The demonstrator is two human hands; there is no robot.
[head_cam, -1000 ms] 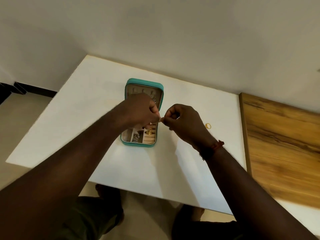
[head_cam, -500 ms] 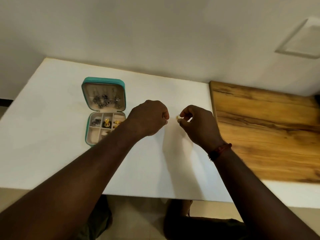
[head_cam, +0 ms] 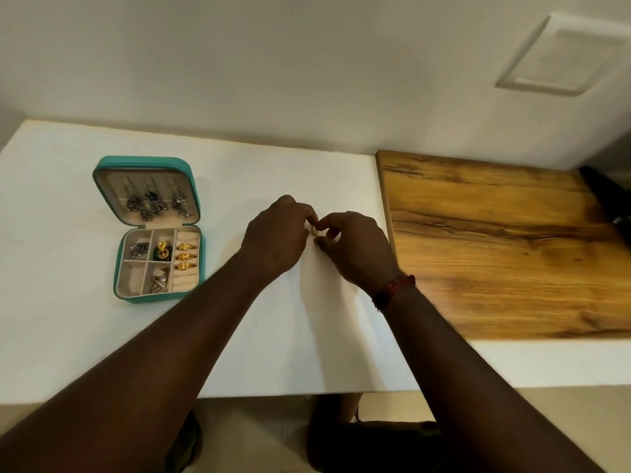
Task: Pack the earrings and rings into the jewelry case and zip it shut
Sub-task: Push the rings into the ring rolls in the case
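The teal jewelry case (head_cam: pixel 196 254) lies open on the left of the white table (head_cam: pixel 85 336). Silver earrings (head_cam: pixel 153 204) hang in its lid. Three gold rings (head_cam: pixel 186 256) sit in the ring rolls on the right of its base, and other pieces fill the small compartments. My left hand (head_cam: pixel 276 240) and right hand (head_cam: pixel 355 250) meet well to the right of the case, just above the table. Their curled fingertips pinch a small gold ring (head_cam: pixel 316 231) between them, and the fingers hide most of it.
A wooden board (head_cam: pixel 495 240) covers the table's right side, close to my right hand. A dark object (head_cam: pixel 601 192) lies at its far right edge. The wall runs right behind the table. The table's front edge is near my forearms.
My hands left the case and moved right. The gold ring that lay on the table is now in my right fingers, and my left fingertips have closed in onto it.
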